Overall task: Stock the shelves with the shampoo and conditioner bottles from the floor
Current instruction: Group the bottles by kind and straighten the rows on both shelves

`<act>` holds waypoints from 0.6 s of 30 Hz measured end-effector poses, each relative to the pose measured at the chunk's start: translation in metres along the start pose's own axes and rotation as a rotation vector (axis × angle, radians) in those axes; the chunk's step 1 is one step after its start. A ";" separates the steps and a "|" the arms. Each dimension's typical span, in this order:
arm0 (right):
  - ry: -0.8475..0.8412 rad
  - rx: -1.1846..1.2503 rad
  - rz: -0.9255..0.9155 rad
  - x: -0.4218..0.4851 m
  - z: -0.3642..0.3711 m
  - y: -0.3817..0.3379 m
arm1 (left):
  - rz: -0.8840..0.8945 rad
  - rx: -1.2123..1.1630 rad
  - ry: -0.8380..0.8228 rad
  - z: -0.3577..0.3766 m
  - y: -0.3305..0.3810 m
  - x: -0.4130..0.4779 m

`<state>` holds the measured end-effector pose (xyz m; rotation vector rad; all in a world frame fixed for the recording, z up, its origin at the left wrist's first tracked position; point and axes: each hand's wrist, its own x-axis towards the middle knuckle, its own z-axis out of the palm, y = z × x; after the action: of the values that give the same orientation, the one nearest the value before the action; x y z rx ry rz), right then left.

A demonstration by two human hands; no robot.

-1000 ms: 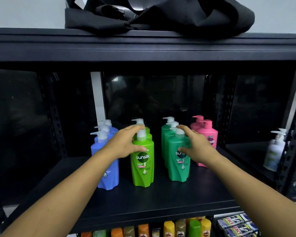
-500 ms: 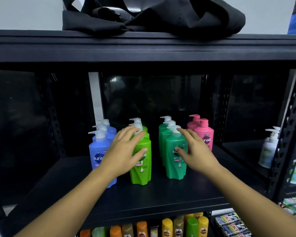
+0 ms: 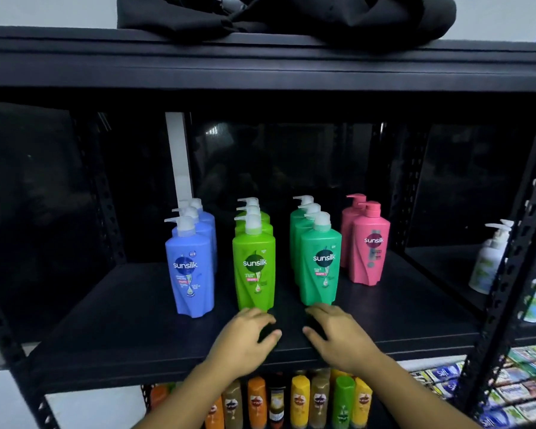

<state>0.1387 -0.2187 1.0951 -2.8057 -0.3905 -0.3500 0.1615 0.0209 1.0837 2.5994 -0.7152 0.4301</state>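
Four rows of pump bottles stand upright on the black shelf (image 3: 136, 329): blue bottles (image 3: 190, 267) at the left, lime green bottles (image 3: 254, 267), teal green bottles (image 3: 321, 261), and pink bottles (image 3: 370, 249) at the right. My left hand (image 3: 245, 339) hovers over the shelf front just below the lime green row, fingers loosely curled and holding nothing. My right hand (image 3: 338, 332) sits just below the teal row, fingers relaxed and empty. Neither hand touches a bottle.
A black bag (image 3: 291, 17) lies on the top shelf. White pump bottles (image 3: 489, 258) stand in the neighbouring bay at right behind a black upright post (image 3: 514, 258). Small coloured bottles (image 3: 300, 400) fill the shelf below, with packets (image 3: 520, 385) at lower right.
Both hands have let go of the lime green and teal front bottles and drawn back toward the shelf's front edge. The bottles stay in their rows.
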 end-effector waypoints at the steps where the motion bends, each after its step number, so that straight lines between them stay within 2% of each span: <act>1: 0.024 -0.040 0.006 -0.003 0.008 0.000 | 0.008 0.044 0.016 0.005 0.000 -0.005; 3: 0.106 -0.101 0.007 -0.009 0.019 -0.001 | 0.021 0.128 0.066 0.009 0.002 -0.011; 6: 0.154 -0.150 -0.005 -0.014 0.024 -0.002 | -0.060 0.174 0.114 0.012 0.005 -0.016; 10: 0.083 -0.164 -0.032 -0.016 0.022 0.001 | -0.167 0.258 0.217 0.024 0.010 -0.023; 18: 0.029 -0.158 -0.037 -0.014 0.021 0.004 | -0.211 0.316 0.222 0.030 0.016 -0.028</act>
<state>0.1305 -0.2188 1.0712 -2.9458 -0.4258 -0.4481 0.1357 0.0059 1.0513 2.8165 -0.3132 0.8050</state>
